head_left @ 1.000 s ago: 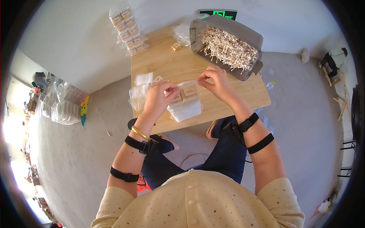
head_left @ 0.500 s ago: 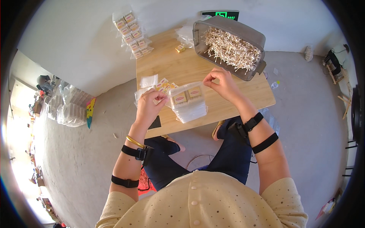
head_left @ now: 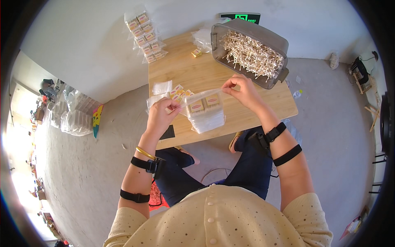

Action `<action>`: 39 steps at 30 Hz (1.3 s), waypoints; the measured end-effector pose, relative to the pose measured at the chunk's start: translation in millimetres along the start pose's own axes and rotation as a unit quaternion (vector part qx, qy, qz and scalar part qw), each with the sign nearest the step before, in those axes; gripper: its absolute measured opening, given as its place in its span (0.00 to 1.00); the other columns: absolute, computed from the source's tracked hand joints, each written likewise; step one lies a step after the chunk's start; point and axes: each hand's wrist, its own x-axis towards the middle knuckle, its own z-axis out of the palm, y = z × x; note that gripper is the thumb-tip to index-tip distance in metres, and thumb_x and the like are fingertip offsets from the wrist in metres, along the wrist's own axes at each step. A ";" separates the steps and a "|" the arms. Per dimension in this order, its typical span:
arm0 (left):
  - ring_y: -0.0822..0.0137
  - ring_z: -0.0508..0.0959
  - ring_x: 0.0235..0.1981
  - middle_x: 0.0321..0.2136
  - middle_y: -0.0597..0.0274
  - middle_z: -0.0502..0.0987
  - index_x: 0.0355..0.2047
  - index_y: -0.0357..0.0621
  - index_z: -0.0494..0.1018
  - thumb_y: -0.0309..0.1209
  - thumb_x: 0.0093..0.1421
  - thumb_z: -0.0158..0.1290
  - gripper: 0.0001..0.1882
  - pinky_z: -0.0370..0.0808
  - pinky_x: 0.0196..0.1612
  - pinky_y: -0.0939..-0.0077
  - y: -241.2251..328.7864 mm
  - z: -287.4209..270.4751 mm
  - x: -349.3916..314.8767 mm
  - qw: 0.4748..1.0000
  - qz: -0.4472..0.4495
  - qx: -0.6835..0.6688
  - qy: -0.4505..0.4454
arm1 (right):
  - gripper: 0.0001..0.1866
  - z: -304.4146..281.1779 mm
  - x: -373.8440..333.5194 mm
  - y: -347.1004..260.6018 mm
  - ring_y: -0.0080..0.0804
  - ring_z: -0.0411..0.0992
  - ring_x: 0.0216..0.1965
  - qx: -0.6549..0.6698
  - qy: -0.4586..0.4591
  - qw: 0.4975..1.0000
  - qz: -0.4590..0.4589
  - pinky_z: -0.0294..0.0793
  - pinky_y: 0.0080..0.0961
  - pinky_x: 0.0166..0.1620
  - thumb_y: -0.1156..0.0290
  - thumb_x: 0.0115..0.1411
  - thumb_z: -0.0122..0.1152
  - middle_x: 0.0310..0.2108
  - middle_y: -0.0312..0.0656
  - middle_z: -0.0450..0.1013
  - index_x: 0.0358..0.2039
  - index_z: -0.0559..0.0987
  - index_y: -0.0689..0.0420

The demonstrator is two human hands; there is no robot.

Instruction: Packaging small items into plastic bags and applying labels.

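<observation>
Holding clear plastic bag of small yellow packets above wooden desk: left hand pinches one top corner, right hand other (both clenched). Risk: thin film slipping, packets spilling.

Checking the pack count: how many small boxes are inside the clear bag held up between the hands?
2: the small boxes sit side by side in the clear bag, one left, one right. More may be hidden behind.

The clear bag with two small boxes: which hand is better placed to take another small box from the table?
Probably the left hand: loose small boxes lie beside it, while the right hand pinches the clear bag farther away.
</observation>
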 end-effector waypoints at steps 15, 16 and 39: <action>0.66 0.80 0.30 0.29 0.59 0.79 0.31 0.37 0.80 0.24 0.53 0.63 0.05 0.75 0.38 0.73 -3.2 -5.6 -0.8 0.999 0.030 0.013 -0.002 | 0.04 -2.9 0.1 0.1 0.31 0.73 0.34 -0.053 0.001 0.998 -0.029 0.71 0.30 0.47 0.71 0.55 0.70 0.28 0.37 0.78 0.29 0.84 0.57; 0.66 0.80 0.30 0.29 0.59 0.79 0.31 0.36 0.80 0.24 0.53 0.63 0.05 0.75 0.38 0.73 -3.6 -5.7 -0.4 0.999 0.031 0.014 -0.003 | 0.05 -3.6 -0.1 1.4 0.31 0.72 0.35 -0.038 -0.006 0.999 -0.021 0.70 0.30 0.48 0.70 0.54 0.71 0.29 0.37 0.78 0.30 0.84 0.56; 0.64 0.77 0.33 0.29 0.60 0.77 0.31 0.38 0.77 0.25 0.54 0.61 0.05 0.74 0.40 0.71 -1.3 -6.5 2.4 0.998 0.054 0.015 0.017 | 0.03 57.4 25.1 -48.8 0.33 0.70 0.43 -0.175 -0.095 0.963 -0.181 0.63 0.33 0.51 0.68 0.53 0.67 0.31 0.32 0.74 0.29 0.83 0.50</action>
